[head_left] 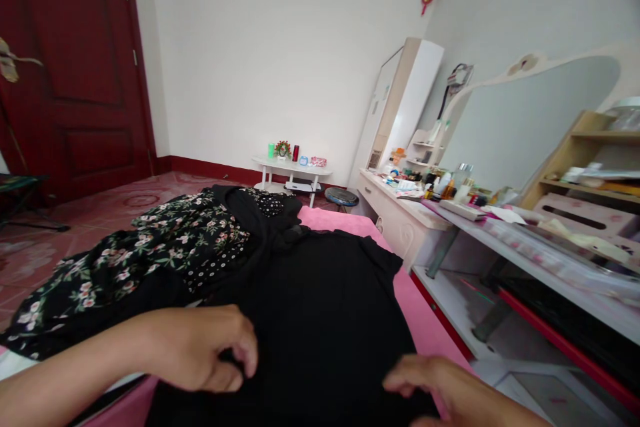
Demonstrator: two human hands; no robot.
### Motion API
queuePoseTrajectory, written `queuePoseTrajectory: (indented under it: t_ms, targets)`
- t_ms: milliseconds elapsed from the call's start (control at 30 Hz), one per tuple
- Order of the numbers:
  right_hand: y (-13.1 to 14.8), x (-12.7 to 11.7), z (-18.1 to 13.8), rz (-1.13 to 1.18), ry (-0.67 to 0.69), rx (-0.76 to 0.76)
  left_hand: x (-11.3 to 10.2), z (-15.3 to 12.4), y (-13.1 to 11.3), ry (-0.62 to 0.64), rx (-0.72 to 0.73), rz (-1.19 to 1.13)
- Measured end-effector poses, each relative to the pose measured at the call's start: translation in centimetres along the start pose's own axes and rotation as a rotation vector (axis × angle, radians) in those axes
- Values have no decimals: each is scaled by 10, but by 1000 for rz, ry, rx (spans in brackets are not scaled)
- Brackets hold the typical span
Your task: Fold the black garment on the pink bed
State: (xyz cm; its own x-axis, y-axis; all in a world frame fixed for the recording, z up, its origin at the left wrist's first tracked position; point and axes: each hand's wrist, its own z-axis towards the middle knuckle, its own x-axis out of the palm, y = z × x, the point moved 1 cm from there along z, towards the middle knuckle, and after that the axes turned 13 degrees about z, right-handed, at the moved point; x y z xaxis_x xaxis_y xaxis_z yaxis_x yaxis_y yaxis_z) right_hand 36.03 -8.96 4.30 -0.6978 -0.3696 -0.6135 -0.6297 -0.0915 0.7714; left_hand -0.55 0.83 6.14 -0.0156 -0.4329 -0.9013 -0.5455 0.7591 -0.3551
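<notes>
I have both hands over a black shirt [325, 300], spread flat in front of my fingers on a pink sheet [340, 219]. My left hand [200, 350] is loosely curled, a narrow gap between thumb and fingertips; my right hand [437, 383] is bent and blurred at the shirt's near right edge. I cannot tell whether either pinches cloth. Beyond and left of my left fingers lies a heap of flowered clothes [145, 243].
</notes>
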Motion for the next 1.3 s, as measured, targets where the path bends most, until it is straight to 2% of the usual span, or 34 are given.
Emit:
queuePoseTrajectory:
  t_ms: [100, 167, 267, 333, 367, 467, 533, 600, 633, 700, 800, 933, 1033, 1200, 1267, 1300]
  targets:
    - [9, 13, 67, 39, -145, -137, 1, 67, -1, -202, 65, 10]
    - [0, 21, 119, 31, -200, -225, 11, 116, 15, -258, 33, 109]
    - [-39, 12, 184, -5, -243, -288, 24, 177, 60, -273, -76, 211]
    - [-75, -12, 211, -70, -359, -241, 25, 203, 98, -289, -222, 227]
    - [-93, -27, 220, -109, -461, -183, 23, 212, 117, -301, -316, 211]
    - [-134, -69, 236, -214, -805, 52, 18, 231, 161, -394, -559, 148]
    - [-146, -87, 245, -316, -890, 184, 12, 244, 173, -512, -600, 180]
    - [-147, -97, 257, -416, -853, 286, 3, 259, 174, -608, -581, 274]
    - [-147, -100, 265, -440, -812, 332, -3, 267, 172, -616, -590, 322]
    - [-147, -107, 278, -437, -725, 402, -17, 282, 169, -555, -650, 389]
    - [-151, -114, 290, -400, -605, 428, -33, 298, 170, -443, -703, 398]
    - [-151, -115, 290, -410, -550, 453, -39, 303, 174, -402, -680, 370]
    - [-138, -123, 289, -452, -619, 478, -49, 302, 170, -466, -696, 369]
    - [-116, -154, 299, -445, -991, 465, -91, 314, 162, -653, -693, 378]
    - [-122, -150, 306, -397, -1004, 436, -92, 323, 165, -632, -658, 358]
    - [-128, -143, 310, -380, -939, 415, -85, 327, 167, -596, -642, 342]
